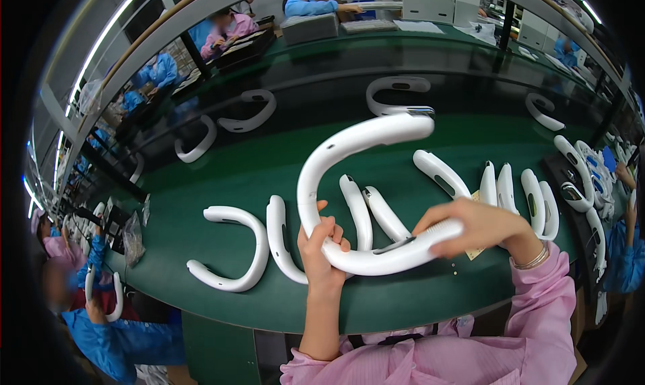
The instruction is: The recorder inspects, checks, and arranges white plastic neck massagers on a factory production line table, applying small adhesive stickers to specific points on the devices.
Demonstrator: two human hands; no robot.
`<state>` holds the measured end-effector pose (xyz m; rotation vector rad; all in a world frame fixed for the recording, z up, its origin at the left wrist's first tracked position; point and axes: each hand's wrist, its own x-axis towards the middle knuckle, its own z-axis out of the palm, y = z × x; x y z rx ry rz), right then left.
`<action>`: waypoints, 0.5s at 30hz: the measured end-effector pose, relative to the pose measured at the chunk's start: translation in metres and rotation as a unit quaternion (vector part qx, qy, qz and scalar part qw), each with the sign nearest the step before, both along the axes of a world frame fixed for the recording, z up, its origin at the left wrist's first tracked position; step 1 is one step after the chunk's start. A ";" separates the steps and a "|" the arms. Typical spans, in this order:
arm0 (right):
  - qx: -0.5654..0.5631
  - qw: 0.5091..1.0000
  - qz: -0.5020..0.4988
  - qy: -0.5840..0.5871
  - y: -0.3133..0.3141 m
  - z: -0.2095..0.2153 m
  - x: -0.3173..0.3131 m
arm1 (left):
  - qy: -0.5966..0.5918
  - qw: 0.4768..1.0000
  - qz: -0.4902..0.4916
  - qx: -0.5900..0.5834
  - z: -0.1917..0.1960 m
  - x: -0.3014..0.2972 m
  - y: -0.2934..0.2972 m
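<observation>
A white C-shaped neck fan (313, 177) is raised over the green table, its opening to the right and one end tipped dark and shiny. My left hand (321, 250) is closed around its lower left bend. At the fan's lower arm, my right hand (477, 225) grips near the end, with fingertips by a dark oblong slot (396, 244). Just left of my left hand lies a curved white piece (278, 234) with a dark slot. Farther left rests another C-shaped neck fan (252, 272). Two narrow white pieces (359, 214) lie behind the raised fan, partly hidden by it.
Several white pieces (505, 187) stand close together at the right of the green table (222, 183). Beyond it, a black conveyor belt (309, 103) carries several neck fans. A plastic bag (132, 240) lies at the left edge. Co-workers in blue (121, 338) sit on both sides.
</observation>
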<state>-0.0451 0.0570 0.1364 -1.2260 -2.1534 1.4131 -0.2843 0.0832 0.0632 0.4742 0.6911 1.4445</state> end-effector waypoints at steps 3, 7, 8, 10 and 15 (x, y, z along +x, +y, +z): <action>0.151 0.979 0.034 -0.131 -0.013 -0.009 -0.035 | 0.070 0.997 0.029 0.001 0.004 -0.004 0.005; 0.249 0.946 0.041 -0.203 -0.018 -0.015 -0.052 | 0.103 0.994 0.042 0.004 0.001 -0.010 0.016; 0.246 0.947 0.050 -0.199 -0.013 -0.019 -0.055 | 0.112 0.993 0.042 0.004 0.000 -0.013 0.019; 0.247 0.946 0.060 -0.200 -0.004 -0.018 -0.054 | 0.104 0.994 0.038 -0.008 0.000 -0.018 0.022; 0.141 0.983 0.084 -0.086 0.077 -0.024 -0.058 | 0.059 0.994 0.081 0.033 -0.017 -0.039 0.044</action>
